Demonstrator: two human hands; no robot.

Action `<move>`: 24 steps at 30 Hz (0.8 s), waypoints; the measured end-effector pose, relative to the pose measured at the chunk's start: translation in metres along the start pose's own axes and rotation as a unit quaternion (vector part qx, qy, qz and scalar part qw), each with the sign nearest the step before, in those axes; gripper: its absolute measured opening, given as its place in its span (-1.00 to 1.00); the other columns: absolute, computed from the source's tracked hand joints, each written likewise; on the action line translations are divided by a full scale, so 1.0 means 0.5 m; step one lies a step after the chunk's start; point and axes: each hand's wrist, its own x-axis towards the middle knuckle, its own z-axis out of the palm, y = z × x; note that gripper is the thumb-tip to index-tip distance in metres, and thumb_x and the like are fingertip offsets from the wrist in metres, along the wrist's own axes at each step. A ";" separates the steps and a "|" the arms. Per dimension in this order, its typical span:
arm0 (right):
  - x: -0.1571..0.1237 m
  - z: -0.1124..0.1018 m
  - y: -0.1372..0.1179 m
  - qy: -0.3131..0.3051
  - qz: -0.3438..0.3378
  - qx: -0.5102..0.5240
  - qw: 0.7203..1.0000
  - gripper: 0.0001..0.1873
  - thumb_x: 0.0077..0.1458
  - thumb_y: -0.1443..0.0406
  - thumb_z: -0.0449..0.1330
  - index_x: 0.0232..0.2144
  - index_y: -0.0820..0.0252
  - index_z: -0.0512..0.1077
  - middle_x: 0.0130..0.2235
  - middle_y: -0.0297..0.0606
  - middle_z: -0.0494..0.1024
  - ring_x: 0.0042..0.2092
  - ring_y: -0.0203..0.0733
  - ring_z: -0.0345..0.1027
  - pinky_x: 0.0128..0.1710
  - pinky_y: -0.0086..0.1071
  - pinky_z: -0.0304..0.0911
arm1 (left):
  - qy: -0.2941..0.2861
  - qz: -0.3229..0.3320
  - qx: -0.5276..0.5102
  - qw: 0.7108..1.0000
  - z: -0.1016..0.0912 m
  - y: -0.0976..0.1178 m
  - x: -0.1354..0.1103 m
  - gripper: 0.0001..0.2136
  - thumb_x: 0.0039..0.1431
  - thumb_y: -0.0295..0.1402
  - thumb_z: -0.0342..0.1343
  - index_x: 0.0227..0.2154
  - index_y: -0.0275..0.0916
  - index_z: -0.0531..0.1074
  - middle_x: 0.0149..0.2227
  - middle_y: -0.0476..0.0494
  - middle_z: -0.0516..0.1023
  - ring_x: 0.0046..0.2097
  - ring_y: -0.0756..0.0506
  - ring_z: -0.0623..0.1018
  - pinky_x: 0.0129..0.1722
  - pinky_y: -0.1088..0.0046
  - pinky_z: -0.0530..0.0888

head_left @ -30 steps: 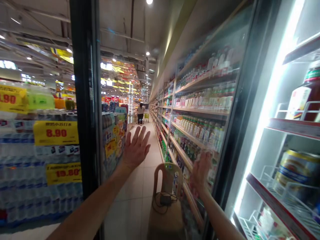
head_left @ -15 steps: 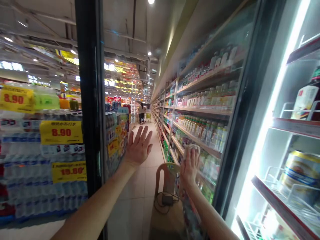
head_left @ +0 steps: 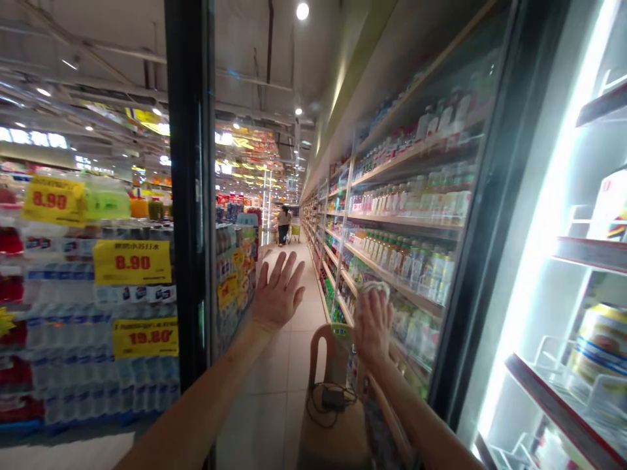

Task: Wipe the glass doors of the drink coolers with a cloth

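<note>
A glass door with a dark frame stands in front of me. My left hand is raised at the pane with palm forward and fingers spread, and nothing shows in it. To the right, my right hand presses a pale, crumpled cloth against the glass. Its fingers lie over the cloth, which sticks out past the fingertips. Through the pane, below and between my hands, I see a beige plastic chair with a dark adapter and cable on its seat.
Lit cooler shelves with cans and cartons are close on my right. Beyond the glass, long shelves of bottles line an aisle, where a person stands with a cart. Stacked water packs with yellow price signs are at left.
The view has turned slightly left, so the scene sits further right. Against the door, my right hand and the cloth have slid a little left; my left hand stays flat and spread.
</note>
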 end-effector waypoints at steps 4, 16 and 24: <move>-0.034 0.003 0.002 -0.047 -0.074 0.004 0.996 -0.36 0.11 0.35 -0.04 0.24 0.07 -0.05 0.21 -0.12 0.18 0.29 -0.02 -0.17 0.22 0.05 -0.19 | 0.006 0.004 0.002 1.000 0.002 -0.004 0.000 -0.51 0.20 -0.33 -0.06 0.19 -0.26 0.08 0.20 -0.23 0.19 0.31 -0.12 -0.11 0.27 0.17 -0.12; -0.002 0.002 0.002 -0.029 -0.044 0.017 0.998 -0.35 0.11 0.34 -0.04 0.25 0.08 -0.07 0.24 -0.12 0.13 0.30 -0.01 -0.18 0.22 0.05 -0.16 | 0.011 0.002 -0.007 1.000 0.009 -0.007 -0.003 -0.46 0.20 -0.33 -0.07 0.23 -0.22 -0.03 0.23 -0.24 0.12 0.31 -0.14 -0.07 0.26 0.13 -0.10; 0.034 -0.024 0.166 0.096 0.195 -0.032 0.976 -0.42 0.18 0.24 -0.14 0.24 0.24 -0.04 0.24 0.06 0.07 0.28 0.07 -0.15 0.14 0.16 -0.06 | 0.013 0.004 -0.011 1.000 0.004 -0.003 0.001 -0.46 0.20 -0.34 -0.07 0.23 -0.22 -0.03 0.22 -0.24 0.16 0.31 -0.13 -0.10 0.27 0.15 -0.12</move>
